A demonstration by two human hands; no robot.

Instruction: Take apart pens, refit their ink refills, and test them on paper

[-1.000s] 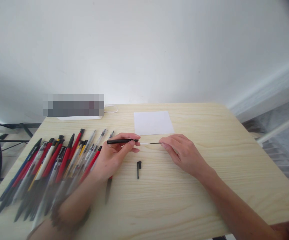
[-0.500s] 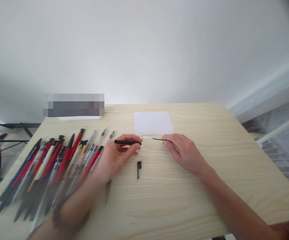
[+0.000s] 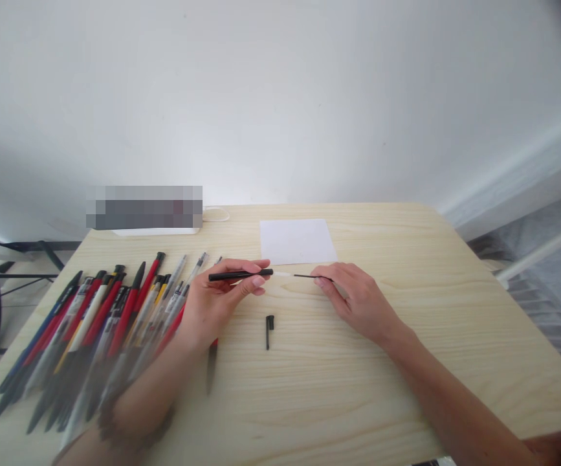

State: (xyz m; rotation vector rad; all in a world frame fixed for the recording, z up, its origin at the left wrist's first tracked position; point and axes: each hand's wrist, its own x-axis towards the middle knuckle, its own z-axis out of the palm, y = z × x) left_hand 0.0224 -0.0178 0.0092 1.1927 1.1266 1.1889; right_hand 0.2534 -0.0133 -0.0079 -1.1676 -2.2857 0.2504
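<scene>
My left hand (image 3: 207, 301) is closed on a black pen barrel (image 3: 226, 276), held nearly level with its right end past the fingertips. My right hand (image 3: 362, 301) pinches a thin pen refill (image 3: 303, 276), dark along most of its length and pale at its left tip. That pale tip lies in line with the barrel's right end; whether it touches or has entered is too small to tell. Below and between the hands, a black pen cap (image 3: 268, 331) with a clip lies on the table.
Many pens (image 3: 100, 323) in red, black, white and clear lie spread at the left, partly under my left forearm. A white sheet of paper (image 3: 297, 241) lies beyond my hands on the wooden table (image 3: 387, 414). A blurred-out object (image 3: 147, 210) stands at the back left, against the wall.
The barrel in my left hand has shifted slightly left and levelled out. The refill's pale tip is now in line with the barrel's end. My right hand has barely moved.
</scene>
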